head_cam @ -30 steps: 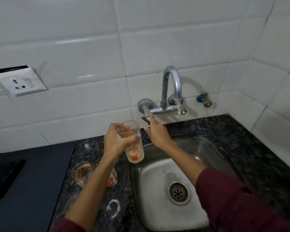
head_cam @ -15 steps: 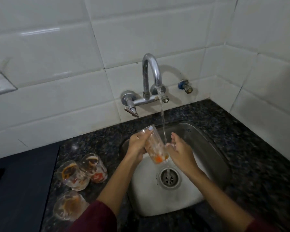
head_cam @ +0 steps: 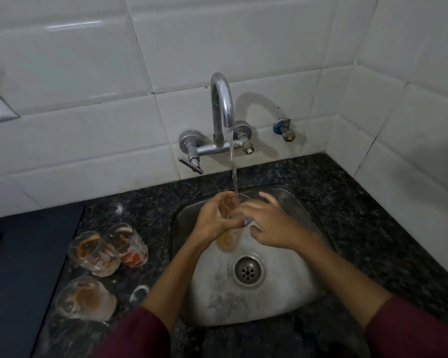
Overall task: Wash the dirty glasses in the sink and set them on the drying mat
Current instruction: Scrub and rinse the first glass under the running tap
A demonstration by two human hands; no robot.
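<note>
White tile backs a dark speckled counter (head_cam: 334,202) with a steel sink (head_cam: 295,280) set into it, and the tap (head_cam: 221,104) on the wall runs a thin stream (head_cam: 233,174) down over the basin. I hold the glass (head_cam: 228,241) above the sink, mouth up and tilted slightly toward the wall, so that the stream falls straight into its opening and any overflow drops into the basin, not onto the counter. My left hand (head_cam: 212,220) is wrapped around the upper body of the glass and carries it. My right hand (head_cam: 272,226) lies against the far side with its fingers (head_cam: 246,210) curled toward the rim; I judge that they are rubbing the wall of the glass, but the contact is partly hidden. Orange residue sits in the bottom of the glass, with water collecting over it. Three more glasses (head_cam: 106,254) stand on the counter just left of the sink, close together, each with orange-brown film or dregs inside, one showing a red patch low down. They wait within reach of the left hand. A dark flat surface (head_cam: 23,254) lies further left; I cannot tell whether it is the drying mat. I judge the task to be at its first glass.
</note>
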